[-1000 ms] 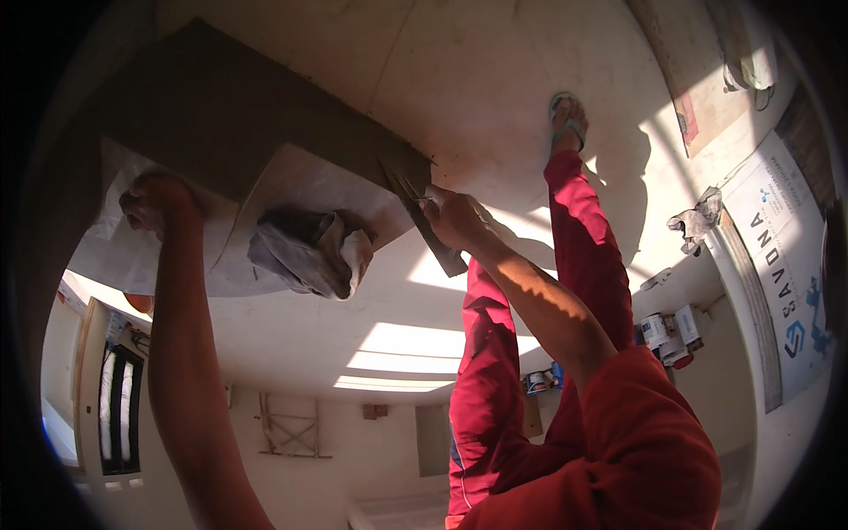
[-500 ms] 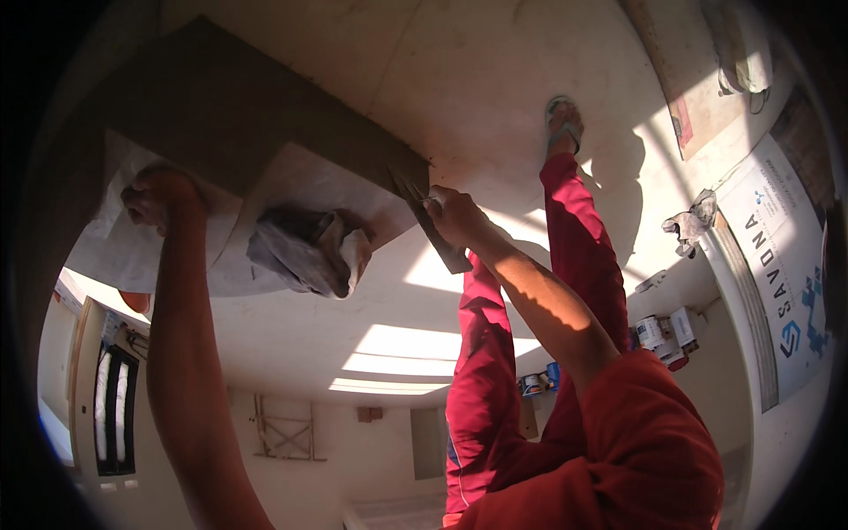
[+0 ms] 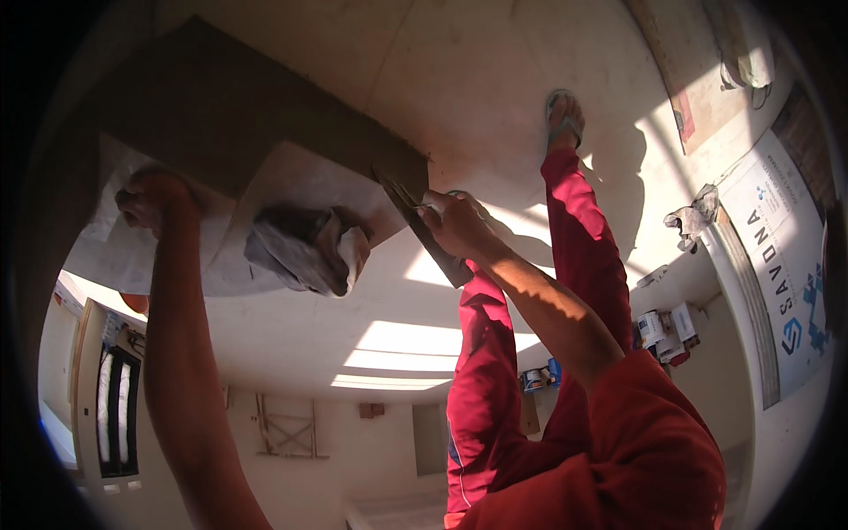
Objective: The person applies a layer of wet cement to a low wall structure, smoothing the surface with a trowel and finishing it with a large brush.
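A large dark board (image 3: 238,97) with a pale, partly translucent sheet (image 3: 221,212) along its near side lies at the upper left. My left hand (image 3: 157,201) rests on the sheet with its fingers curled; whether they grip anything is hidden. My right hand (image 3: 458,225) is closed around a thin tool with narrow points (image 3: 397,187), too dark to name. Its points lie at the board's right end, by a narrow dark strip (image 3: 439,253) slanting down under my hand. Between my hands a crumpled grey cloth (image 3: 305,247) sits on the sheet.
My sandalled foot (image 3: 564,119) stands on the pale floor (image 3: 477,71). Right of it lie a crumpled rag (image 3: 693,216) and a white printed panel (image 3: 777,256). Tins and boxes (image 3: 662,331) stand by the lower right wall. A wooden frame (image 3: 287,428) leans farther back.
My right hand has moved slightly, and the tool's points sit a little farther left. The dark strip's lower end has dropped slightly. My left hand has barely shifted on the sheet.
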{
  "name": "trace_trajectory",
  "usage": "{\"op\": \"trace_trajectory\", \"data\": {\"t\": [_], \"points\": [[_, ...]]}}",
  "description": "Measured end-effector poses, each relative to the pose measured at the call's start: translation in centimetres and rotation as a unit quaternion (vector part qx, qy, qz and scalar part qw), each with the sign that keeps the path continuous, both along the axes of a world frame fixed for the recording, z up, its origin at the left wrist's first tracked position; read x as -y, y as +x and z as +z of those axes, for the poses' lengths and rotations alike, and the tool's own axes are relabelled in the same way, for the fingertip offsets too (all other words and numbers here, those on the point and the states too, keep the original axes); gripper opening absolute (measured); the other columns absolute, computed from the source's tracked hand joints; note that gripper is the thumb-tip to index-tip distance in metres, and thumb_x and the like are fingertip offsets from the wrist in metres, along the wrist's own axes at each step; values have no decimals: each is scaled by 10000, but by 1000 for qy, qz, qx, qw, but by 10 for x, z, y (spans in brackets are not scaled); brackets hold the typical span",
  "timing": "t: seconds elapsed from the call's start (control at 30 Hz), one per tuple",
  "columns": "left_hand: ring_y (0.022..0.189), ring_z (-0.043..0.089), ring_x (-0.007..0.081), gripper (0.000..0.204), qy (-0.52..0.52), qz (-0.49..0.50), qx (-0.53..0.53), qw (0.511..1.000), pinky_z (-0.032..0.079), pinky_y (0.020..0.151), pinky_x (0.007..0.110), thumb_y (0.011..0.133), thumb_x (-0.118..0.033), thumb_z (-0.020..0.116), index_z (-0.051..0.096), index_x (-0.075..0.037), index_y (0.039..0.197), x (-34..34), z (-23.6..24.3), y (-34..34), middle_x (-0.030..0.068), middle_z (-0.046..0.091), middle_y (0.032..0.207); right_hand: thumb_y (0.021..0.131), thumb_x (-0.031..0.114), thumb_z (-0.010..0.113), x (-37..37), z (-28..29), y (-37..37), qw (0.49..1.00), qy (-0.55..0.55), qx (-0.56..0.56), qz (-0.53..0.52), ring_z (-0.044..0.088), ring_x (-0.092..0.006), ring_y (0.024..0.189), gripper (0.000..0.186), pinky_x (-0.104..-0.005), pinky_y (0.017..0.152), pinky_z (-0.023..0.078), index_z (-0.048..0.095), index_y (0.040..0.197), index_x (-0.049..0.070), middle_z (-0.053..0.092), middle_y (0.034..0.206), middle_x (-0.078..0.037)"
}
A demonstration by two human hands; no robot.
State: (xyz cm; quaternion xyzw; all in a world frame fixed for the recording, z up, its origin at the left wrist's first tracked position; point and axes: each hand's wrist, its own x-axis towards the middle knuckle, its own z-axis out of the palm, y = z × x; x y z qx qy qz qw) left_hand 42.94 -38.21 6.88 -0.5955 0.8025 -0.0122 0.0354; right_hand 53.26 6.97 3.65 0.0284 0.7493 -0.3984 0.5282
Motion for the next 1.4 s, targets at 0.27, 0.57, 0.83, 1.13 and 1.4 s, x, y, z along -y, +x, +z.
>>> {"op": "trace_trajectory", "data": {"t": [0.27, 0.57, 0.83, 1.13, 1.4], "points": [[1485, 296, 363, 588, -22, -50, 93, 994, 408, 1092, 573, 1078, -408, 231, 269, -41, 1536, 26, -13, 13, 218, 260, 1588, 1013, 256, 602, 20, -10, -14, 999, 22, 39, 25, 716, -457, 907, 265, -532, 780, 566, 664, 1127, 25, 718, 933, -284], [1457, 319, 381, 553, -55, -77, 226, 970, 472, 1085, 570, 1094, -347, 283, 272, 15, 1512, 14, -11, 7, 166, 293, 1562, 1013, 260, 615, 26, -12, -15, 998, 35, 43, 21, 719, -428, 906, 257, -507, 817, 545, 659, 1142, 42, 733, 940, -239], [1458, 319, 376, 544, -9, -25, 30, 999, 492, 1068, 581, 1091, -331, 295, 289, 21, 1506, 7, -4, 3, 192, 308, 1545, 1009, 252, 608, 17, -18, -11, 999, 30, 37, 15, 696, -466, 962, 223, -567, 819, 536, 659, 1122, 66, 728, 945, -245], [1420, 405, 402, 562, -64, -47, 80, 994, 422, 1088, 604, 1080, -404, 254, 338, -43, 1502, 91, -49, 63, 229, 318, 1552, 1023, 254, 567, -4, -16, 9, 998, 41, 47, 9, 691, -471, 973, 272, -565, 830, 540, 648, 1171, 42, 707, 1034, -280], [1412, 432, 398, 574, -51, -43, 61, 996, 386, 1107, 593, 1068, -442, 270, 347, -96, 1519, 75, -40, 48, 229, 327, 1565, 988, 282, 590, 83, -117, -28, 997, 78, -13, -6, 673, -487, 1074, 385, -511, 932, 544, 647, 1246, 2, 706, 1087, -307]]}}
